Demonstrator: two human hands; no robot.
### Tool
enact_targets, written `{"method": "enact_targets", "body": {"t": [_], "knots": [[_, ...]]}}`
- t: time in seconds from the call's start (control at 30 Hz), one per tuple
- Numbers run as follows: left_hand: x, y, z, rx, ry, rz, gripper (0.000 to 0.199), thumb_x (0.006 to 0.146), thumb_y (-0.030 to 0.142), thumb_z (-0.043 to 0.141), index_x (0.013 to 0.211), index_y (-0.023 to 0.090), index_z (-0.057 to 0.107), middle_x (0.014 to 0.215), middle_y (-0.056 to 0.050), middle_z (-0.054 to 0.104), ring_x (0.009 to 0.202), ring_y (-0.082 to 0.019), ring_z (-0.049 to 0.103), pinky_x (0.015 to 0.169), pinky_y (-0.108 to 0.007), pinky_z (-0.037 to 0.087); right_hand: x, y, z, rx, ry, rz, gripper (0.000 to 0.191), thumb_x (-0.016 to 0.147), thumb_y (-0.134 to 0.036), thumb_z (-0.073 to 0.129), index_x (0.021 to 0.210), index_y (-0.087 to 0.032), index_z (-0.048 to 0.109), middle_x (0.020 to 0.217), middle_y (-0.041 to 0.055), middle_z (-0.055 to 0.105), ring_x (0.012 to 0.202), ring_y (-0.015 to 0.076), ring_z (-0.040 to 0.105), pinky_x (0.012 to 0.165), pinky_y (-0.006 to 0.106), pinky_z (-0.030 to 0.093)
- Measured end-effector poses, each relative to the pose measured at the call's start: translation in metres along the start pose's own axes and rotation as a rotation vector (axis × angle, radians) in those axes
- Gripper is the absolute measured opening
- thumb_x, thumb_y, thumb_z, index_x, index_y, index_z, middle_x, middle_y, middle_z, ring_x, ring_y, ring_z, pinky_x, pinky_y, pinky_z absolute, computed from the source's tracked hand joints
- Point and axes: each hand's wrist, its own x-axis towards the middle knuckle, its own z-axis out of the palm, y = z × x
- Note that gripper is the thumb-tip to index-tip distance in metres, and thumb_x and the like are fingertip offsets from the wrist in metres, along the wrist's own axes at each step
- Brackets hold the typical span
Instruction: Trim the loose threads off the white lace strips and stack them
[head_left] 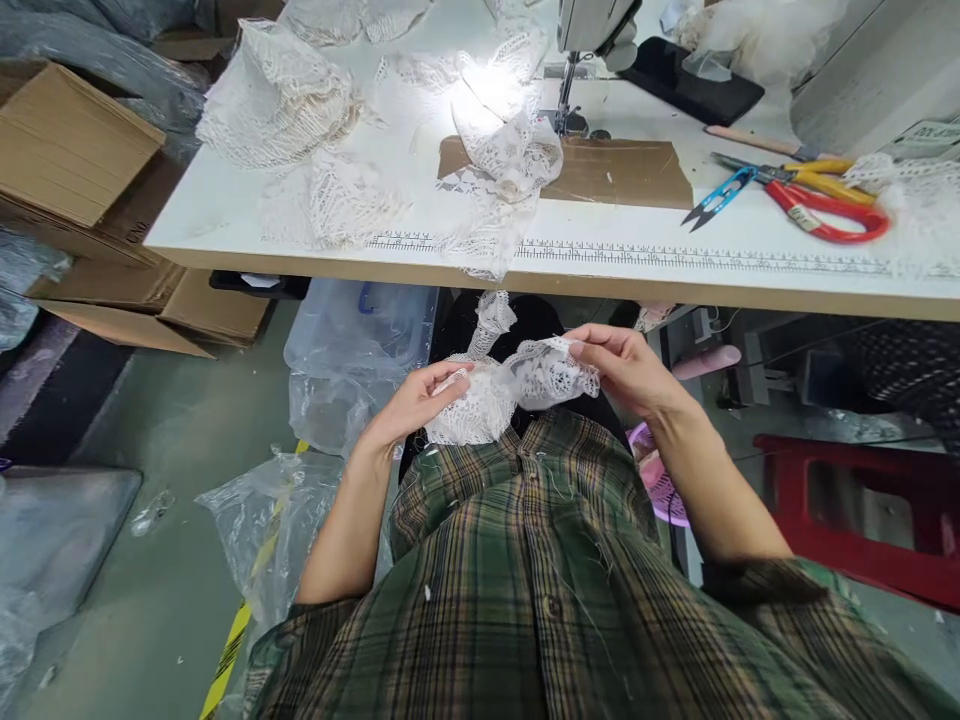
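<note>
Below the front edge of the desk (pixel 337 268): white lace (pixel 480 408), bunched over the lap (pixel 536 318), between both hands.
Lace's long axis: sideways, hand to hand; a narrow end points up deskward, seemingly the same piece.
Left hand (pixel 409 405): fingers closed on the left bunch, most lace rightward.
Right hand (pixel 634 375): fingers pinching the upper right edge, lace leftward and below.
Nearer hand: neither, both touching.

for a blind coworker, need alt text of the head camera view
Two bare hands, left and right, hold white lace over a person's lap, below a white table edge with a sewing machine, more lace, blue snips and red-handled scissors.
</note>
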Motion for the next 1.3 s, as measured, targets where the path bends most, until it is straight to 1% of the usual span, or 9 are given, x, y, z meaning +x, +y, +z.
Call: {"method": "enact_targets", "body": {"t": [0.23,0.33,0.47,0.63,0.73,0.87,1.0,1.13,1.3], "knots": [[-0.003,0.015,0.000,-0.108,-0.050,0.011,0.043,0.077,0.035,0.077,0.114,0.016,0.065,0.081,-0.001,0.065,0.060,-0.009,0.052,0.055,-0.020,0.041,0.017,0.013,0.023,-0.089,0.109,-0.273,0.025,0.078,-0.039,0.078,0.088,-0.019,0.066,0.076,0.0000,0.065,0.066,0.0101,0.057,0.061,0.023,0.047],[-0.009,0.030,0.005,-0.109,-0.089,0.027,0.033,0.075,0.035,0.079,0.098,0.015,0.066,0.067,0.002,0.060,0.052,-0.006,0.046,0.048,-0.018,0.035,0.026,0.027,0.042,-0.140,0.014,-0.318,0.025,0.082,-0.037,0.074,0.097,-0.021,0.061,0.082,0.0004,0.064,0.070,0.0108,0.058,0.062,0.023,0.047],[-0.014,0.044,0.011,-0.072,-0.110,0.058,0.026,0.074,0.034,0.080,0.077,0.015,0.063,0.053,0.006,0.050,0.045,-0.004,0.038,0.043,-0.018,0.028,0.025,0.039,0.059,-0.235,-0.175,-0.329,0.016,0.087,-0.033,0.063,0.082,-0.018,0.067,0.083,0.0034,0.066,0.076,0.0134,0.059,0.068,0.027,0.047],[-0.016,0.043,0.013,0.040,0.039,0.142,0.025,0.076,0.038,0.078,0.076,0.017,0.064,0.061,0.003,0.056,0.052,-0.008,0.047,0.048,-0.020,0.037,0.012,0.032,0.064,-0.189,-0.307,-0.197,0.022,0.087,-0.038,0.063,0.090,-0.018,0.072,0.086,0.0035,0.069,0.074,0.0139,0.058,0.065,0.027,0.046],[-0.015,0.041,0.008,0.198,0.091,0.274,0.021,0.076,0.037,0.078,0.075,0.018,0.069,0.091,-0.005,0.065,0.080,-0.016,0.062,0.067,-0.026,0.050,0.009,0.025,0.063,-0.207,-0.348,-0.188,0.027,0.081,-0.044,0.071,0.089,-0.018,0.073,0.086,0.0032,0.068,0.072,0.0135,0.056,0.061,0.026,0.044],[-0.014,0.042,-0.001,0.185,-0.076,0.428,0.013,0.079,0.030,0.076,0.076,0.019,0.070,0.132,-0.010,0.059,0.120,-0.026,0.058,0.104,-0.042,0.044,0.007,0.018,0.061,-0.258,-0.419,-0.205,0.026,0.081,-0.045,0.072,0.084,-0.019,0.073,0.085,0.0028,0.067,0.069,0.0126,0.054,0.057,0.025,0.041],[-0.012,0.040,-0.005,0.057,-0.167,0.475,0.005,0.083,0.023,0.071,0.081,0.019,0.072,0.111,-0.010,0.070,0.106,-0.023,0.065,0.102,-0.043,0.046,0.003,0.014,0.060,-0.333,-0.425,-0.226,0.023,0.086,-0.041,0.067,0.085,-0.019,0.072,0.083,0.0021,0.066,0.068,0.0123,0.052,0.056,0.024,0.040],[-0.011,0.038,-0.005,0.019,-0.093,0.475,0.006,0.082,0.024,0.073,0.078,0.018,0.073,0.088,-0.006,0.070,0.085,-0.018,0.066,0.087,-0.035,0.051,0.000,0.008,0.061,-0.427,-0.390,-0.302,0.017,0.090,-0.034,0.065,0.089,-0.018,0.070,0.086,0.0020,0.068,0.072,0.0124,0.057,0.066,0.026,0.045],[-0.012,0.039,-0.002,-0.039,0.034,0.374,0.015,0.078,0.031,0.077,0.075,0.017,0.073,0.084,-0.007,0.069,0.080,-0.018,0.064,0.076,-0.032,0.052,-0.003,0.005,0.068,-0.430,-0.246,-0.385,0.011,0.089,-0.029,0.065,0.090,-0.020,0.072,0.095,0.0047,0.071,0.089,0.0174,0.064,0.082,0.033,0.050]]}}
